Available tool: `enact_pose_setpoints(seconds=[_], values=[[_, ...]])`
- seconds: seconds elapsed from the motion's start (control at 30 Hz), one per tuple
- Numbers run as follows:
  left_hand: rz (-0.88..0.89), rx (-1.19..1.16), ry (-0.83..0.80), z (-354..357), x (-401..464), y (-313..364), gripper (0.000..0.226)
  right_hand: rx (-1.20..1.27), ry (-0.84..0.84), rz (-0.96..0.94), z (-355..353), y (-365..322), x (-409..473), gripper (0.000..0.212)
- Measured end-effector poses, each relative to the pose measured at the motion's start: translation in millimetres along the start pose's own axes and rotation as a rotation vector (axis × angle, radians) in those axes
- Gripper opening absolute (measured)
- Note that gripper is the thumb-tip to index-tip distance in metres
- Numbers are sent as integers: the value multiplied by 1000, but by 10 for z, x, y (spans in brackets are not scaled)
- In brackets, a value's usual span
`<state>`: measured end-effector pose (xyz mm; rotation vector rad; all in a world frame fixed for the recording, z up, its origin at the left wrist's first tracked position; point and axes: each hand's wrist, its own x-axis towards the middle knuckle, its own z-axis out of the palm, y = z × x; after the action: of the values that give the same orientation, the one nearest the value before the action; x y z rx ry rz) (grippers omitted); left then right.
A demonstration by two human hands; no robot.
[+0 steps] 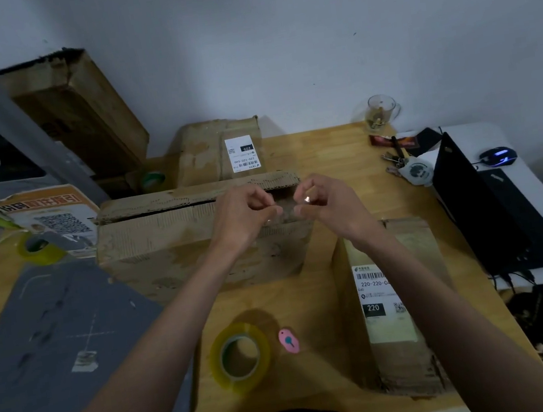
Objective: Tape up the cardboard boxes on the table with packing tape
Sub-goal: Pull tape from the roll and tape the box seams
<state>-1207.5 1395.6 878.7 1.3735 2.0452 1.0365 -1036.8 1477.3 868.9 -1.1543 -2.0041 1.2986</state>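
both hands up over the big cardboard box (198, 236) mid-table; left hand (247, 214) and right hand (323, 204) each pinching an end of a clear tape strip (287, 216); tape roll (240, 357) sits near, beside a pink cutter (288, 341)

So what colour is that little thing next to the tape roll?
Pink, with a teal spot; head view.

Single head-worn view, steeply down over the table (322, 289) (wide-angle), close above it
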Motion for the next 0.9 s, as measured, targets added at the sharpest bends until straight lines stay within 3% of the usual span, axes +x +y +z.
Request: enact_pose_setpoints(seconds=[0.3, 0.9], values=[[-7, 62, -9, 91, -44, -98, 14, -311, -18, -165, 97, 167, 31, 29], [226, 303, 73, 224, -116, -182, 27, -324, 82, -327, 126, 301, 70, 33]])
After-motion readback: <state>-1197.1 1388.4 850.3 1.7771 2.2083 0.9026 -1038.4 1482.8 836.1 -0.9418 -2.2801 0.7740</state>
